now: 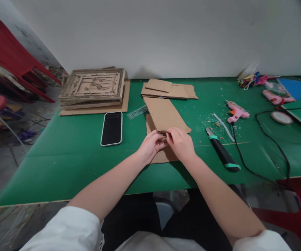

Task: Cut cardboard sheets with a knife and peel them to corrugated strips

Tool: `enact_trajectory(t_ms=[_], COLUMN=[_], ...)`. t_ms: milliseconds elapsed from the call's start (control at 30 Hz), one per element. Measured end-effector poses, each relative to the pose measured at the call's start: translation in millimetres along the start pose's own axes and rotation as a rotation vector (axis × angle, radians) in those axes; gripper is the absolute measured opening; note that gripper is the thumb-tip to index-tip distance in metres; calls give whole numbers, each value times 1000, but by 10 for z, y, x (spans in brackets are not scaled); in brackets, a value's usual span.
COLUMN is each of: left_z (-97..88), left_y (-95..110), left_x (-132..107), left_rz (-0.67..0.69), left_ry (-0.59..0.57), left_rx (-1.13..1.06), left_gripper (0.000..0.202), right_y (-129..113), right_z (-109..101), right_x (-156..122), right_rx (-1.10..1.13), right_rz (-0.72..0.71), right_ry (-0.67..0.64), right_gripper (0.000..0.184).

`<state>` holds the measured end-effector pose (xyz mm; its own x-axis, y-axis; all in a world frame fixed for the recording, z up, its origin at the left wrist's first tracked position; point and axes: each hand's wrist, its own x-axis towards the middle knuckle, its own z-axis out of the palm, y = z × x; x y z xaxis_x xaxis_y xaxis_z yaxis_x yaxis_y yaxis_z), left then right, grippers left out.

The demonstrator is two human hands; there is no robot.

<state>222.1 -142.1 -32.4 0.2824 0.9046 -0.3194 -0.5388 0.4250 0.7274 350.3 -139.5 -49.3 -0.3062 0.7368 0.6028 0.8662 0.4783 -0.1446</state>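
Near the front of the table, both hands meet at the near edge of a brown cardboard sheet (167,113). My left hand (151,144) is closed, its thumb and fingers pinching a torn bit at the sheet's near left corner. Closed as well, my right hand (180,143) pinches the same edge from the other side, knuckles up. The edge between the fingertips looks ragged and bent; my fingers partly hide it. Beneath the hands lies another cardboard piece (163,157), mostly covered by the sheet. A clear ruler (137,112) lies to the left.
A phone (111,129) and a cardboard relief panel (95,83) on stacked boards are at left. More cardboard pieces (176,90) lie behind. To the right are a utility knife (222,150), a pink glue gun (236,111) with a black cord, a glue stick (224,127) and tape (281,117).
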Motion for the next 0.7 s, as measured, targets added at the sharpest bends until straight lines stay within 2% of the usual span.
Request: enact_trajectory(t_ms=[267,467,700], left_z=[-39,-36,-23], left_y=[0,-5,-3], left_x=[23,42,44], left_rz=[-17,-19,26], left_ry=[-39,37,97], left_rx=[-44,-7,106], left_gripper=[15,11,2], right_y=[7,-17,-30], right_z=[-24,-57,-46], right_x=[16,32,-14], right_rx=[18,64,-14], right_rz=[9,8,-73], right_ry=[16,-23,20], right_gripper=[17,17,18])
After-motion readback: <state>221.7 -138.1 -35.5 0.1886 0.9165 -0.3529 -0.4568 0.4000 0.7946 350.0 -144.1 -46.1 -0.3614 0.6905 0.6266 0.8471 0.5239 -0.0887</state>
